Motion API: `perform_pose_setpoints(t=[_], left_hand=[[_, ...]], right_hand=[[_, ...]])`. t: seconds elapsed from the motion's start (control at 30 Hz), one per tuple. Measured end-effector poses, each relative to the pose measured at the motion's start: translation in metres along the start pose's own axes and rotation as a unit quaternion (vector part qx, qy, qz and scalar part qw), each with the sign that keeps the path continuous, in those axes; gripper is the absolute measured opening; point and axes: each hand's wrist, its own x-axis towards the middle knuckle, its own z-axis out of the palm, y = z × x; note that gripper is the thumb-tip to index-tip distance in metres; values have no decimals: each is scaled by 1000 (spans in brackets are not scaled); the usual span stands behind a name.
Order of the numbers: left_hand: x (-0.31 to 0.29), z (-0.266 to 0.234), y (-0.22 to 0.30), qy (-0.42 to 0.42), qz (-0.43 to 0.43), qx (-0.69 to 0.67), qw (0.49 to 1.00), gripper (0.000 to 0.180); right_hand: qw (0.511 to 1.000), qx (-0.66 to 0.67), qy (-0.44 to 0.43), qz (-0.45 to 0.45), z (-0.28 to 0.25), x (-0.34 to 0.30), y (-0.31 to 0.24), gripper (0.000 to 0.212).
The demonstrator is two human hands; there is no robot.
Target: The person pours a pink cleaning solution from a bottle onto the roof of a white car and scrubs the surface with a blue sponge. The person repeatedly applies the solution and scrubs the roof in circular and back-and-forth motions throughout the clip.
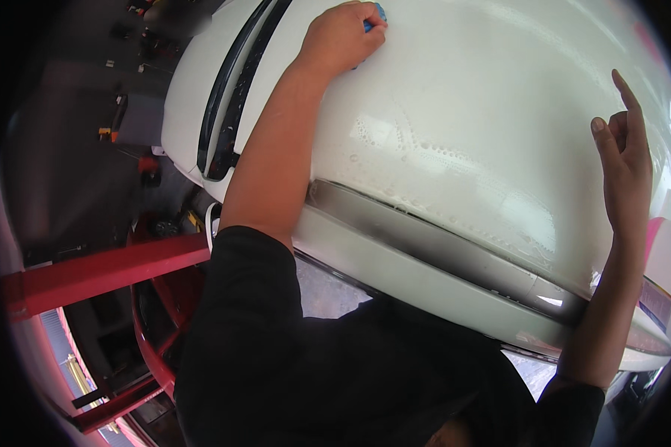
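Observation:
My left hand (345,39) is closed around a small blue object (381,11) at the top of the view, over a white car body panel (470,97). Most of that object is hidden by my fingers, so its kind does not show. Beads and streaks of water (440,151) cover part of the panel, mostly toward its near edge. On the right, my right hand (626,145) appears over the panel with the index finger and thumb stretched out and the other fingers curled. Nothing shows in it. Whether it touches the surface, I cannot tell.
A grey recessed channel (432,235) runs along the panel's near side, close to my body. Long black trim strips (235,97) lie to the left. Beyond them, a red beam (119,268) reaches toward the car. Dark flooring (67,186) with scattered items lies farther left.

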Motion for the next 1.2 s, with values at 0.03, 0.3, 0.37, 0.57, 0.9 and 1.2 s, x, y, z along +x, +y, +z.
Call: perform_pose_setpoints(t=[0.03,0.3,0.37,0.57,0.9,1.2], left_hand=[[-4,7,-5,41,93,19,995,14],[-10,8,16,-16,62,-46,997,14],[-23,14,23,-11,204,-49,978,15],[-29,7,24,-7,201,-34,979,13],[-15,-10,43,-113,-28,-87,989,14],[-10,-17,52,-111,-80,-31,990,14]], right_hand=[[1000,5,-2,5,0,-2,-4,60],[999,30,-8,29,-1,-1,-6,60],[999,30,1,33,0,-2,-6,60],[999,35,17,25,3,-4,-4,61],[999,24,22,23,1,0,-10,61],[999,45,-2,28,-2,-4,-14,62]])
